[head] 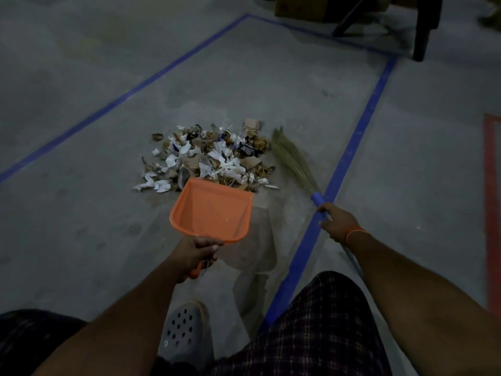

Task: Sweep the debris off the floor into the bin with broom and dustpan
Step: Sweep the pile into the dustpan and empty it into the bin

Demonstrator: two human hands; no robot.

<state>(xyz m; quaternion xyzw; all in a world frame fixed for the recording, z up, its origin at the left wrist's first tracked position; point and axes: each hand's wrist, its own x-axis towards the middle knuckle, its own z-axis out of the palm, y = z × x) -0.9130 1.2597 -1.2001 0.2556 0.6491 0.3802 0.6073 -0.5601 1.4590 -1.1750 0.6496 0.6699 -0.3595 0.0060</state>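
A pile of debris point(208, 156), made of crumpled white paper, brown scraps and dark wrappers, lies on the grey concrete floor. An orange dustpan point(212, 210) rests with its front lip against the near edge of the pile. My left hand point(199, 252) grips the dustpan's handle. A grass broom point(291, 158) with a blue collar lies angled to the right of the pile, its bristles beside the scraps. My right hand point(339, 222) is closed around the broom's handle just below the blue collar. No bin is in view.
Blue tape lines point(360, 123) mark a rectangle on the floor around the pile. A red tape line point(492, 213) runs at the right edge. Dark furniture legs point(423, 31) and a cardboard box point(301, 6) stand at the back. My grey clog point(183, 331) is near my knees.
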